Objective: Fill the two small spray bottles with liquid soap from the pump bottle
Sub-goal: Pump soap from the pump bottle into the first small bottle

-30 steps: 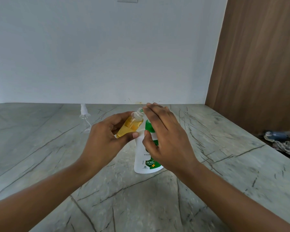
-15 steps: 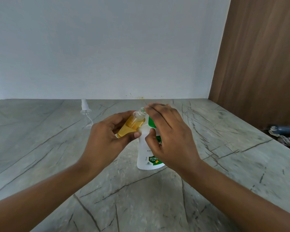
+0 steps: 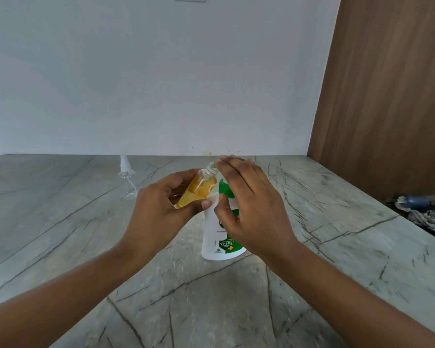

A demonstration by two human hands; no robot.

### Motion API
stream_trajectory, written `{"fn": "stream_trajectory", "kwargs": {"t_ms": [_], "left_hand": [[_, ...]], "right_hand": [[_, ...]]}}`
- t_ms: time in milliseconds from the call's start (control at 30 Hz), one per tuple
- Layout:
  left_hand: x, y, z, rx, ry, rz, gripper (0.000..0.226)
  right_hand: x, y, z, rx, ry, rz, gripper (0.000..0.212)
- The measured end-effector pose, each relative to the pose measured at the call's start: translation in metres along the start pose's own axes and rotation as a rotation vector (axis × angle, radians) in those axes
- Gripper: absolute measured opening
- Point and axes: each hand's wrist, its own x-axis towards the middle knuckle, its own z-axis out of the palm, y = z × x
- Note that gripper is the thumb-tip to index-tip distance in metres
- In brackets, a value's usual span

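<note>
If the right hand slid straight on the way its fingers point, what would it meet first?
Likely the open neck of the small spray bottle that the left hand holds; depth is unclear.

Small spray bottle (image 3: 199,189): uncapped, largely full of amber liquid, tilted neck-up to the right, gripped in the left hand (image 3: 156,212). Pump bottle (image 3: 215,237): white, green label, upright on counter (image 3: 60,222), just beside it. Second spray bottle (image 3: 128,182): clear, white-capped, upright, rear left.

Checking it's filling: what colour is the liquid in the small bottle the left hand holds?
Amber yellow, seen through the clear small bottle; the head view shows it.
</note>
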Motion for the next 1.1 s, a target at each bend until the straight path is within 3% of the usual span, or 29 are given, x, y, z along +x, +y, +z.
{"fn": "stream_trajectory", "kwargs": {"t_ms": [267,600,1100], "left_hand": [[0.001,0.004,-0.001,-0.026,0.004,0.004,0.049],[0.002,0.002,-0.003,0.013,0.002,0.021,0.049],[-0.004,-0.009,-0.003,0.017,-0.012,0.024,0.049]], "right_hand": [[0.002,0.000,-0.001,-0.017,-0.059,0.001,0.051],[0.005,0.002,-0.001,0.012,0.021,-0.010,0.041],[-0.002,0.001,-0.002,-0.011,-0.012,-0.029,0.043]]}}
